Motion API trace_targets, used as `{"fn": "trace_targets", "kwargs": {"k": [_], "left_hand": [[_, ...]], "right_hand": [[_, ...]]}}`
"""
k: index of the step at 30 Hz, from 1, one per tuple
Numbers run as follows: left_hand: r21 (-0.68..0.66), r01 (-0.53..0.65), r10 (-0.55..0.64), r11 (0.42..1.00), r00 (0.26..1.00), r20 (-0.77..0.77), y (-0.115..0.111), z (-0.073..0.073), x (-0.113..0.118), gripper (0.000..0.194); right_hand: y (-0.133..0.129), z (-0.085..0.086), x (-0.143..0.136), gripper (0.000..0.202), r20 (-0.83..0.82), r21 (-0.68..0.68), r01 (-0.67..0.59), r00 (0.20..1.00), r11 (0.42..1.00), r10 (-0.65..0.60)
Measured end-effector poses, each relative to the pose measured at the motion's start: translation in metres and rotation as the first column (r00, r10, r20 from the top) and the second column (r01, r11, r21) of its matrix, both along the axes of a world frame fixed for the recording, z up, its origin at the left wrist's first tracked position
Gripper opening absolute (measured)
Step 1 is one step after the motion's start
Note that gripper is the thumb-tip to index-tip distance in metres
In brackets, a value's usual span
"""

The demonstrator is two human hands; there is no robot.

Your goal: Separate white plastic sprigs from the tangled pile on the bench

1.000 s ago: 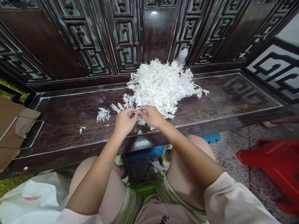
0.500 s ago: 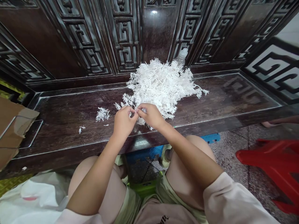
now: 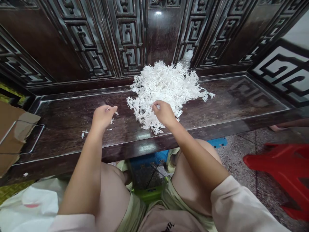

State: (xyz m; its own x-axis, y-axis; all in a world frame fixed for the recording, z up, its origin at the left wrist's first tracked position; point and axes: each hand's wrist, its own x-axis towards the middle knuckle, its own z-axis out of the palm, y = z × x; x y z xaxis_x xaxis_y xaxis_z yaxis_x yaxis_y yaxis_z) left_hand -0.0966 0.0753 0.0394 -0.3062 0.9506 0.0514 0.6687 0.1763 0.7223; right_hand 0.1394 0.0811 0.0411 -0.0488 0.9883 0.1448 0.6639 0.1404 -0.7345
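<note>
A large heap of white artificial leaf sprigs lies on the dark wooden bench. At its front, my right hand is closed in a pinch, with white at the fingertips that blends into the heap. Out to the left, my left hand is closed over the spot of a small separate cluster and largely covers it. A small white sprig piece shows just under the left thumb, apparently held. Tiny white scraps lie on the bench to the left of that hand.
A carved dark wooden back panel rises behind the bench. A clear bottle stands behind the heap. Cardboard with a wire frame is at the left, and a red plastic stool at the right.
My hands, together at the heap's front left half a second ago, have parted. The left moved left to the small cluster; the right shifted slightly right. The sprig that reached out left is gone from there.
</note>
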Motion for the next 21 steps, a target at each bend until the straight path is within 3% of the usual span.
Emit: {"fn": "trace_targets", "kwargs": {"k": [3,4,7,9,13,21], "left_hand": [[-0.191,-0.243,0.260,0.951,0.963,0.070,0.019,-0.039,-0.051,0.025],[-0.240,-0.274,0.303,0.931,0.949,0.091,0.021,-0.051,-0.064,0.024],[-0.338,-0.313,0.376,0.888,0.916,0.138,0.019,-0.081,-0.081,0.020],[-0.371,-0.318,0.400,0.873,0.900,0.171,0.020,-0.092,-0.081,0.018],[-0.346,-0.318,0.414,0.883,0.875,0.251,0.034,-0.093,-0.073,0.016],[-0.178,-0.350,0.387,0.920,0.886,0.257,0.044,-0.067,-0.065,0.029]], "right_hand": [[-0.006,-0.001,-0.004,0.021,0.080,0.019,-0.030,0.996,0.999,0.028],[-0.007,-0.002,-0.005,0.021,0.099,0.016,-0.043,0.994,0.999,0.041],[-0.009,-0.003,-0.008,0.022,0.131,-0.005,-0.067,0.989,0.998,0.067],[-0.007,-0.004,-0.009,0.022,0.138,-0.025,-0.072,0.988,0.997,0.075],[-0.003,-0.005,-0.010,0.021,0.119,-0.077,-0.072,0.990,0.994,0.081],[-0.003,-0.006,-0.012,0.024,-0.117,-0.251,-0.167,0.983,0.953,0.142]]}}
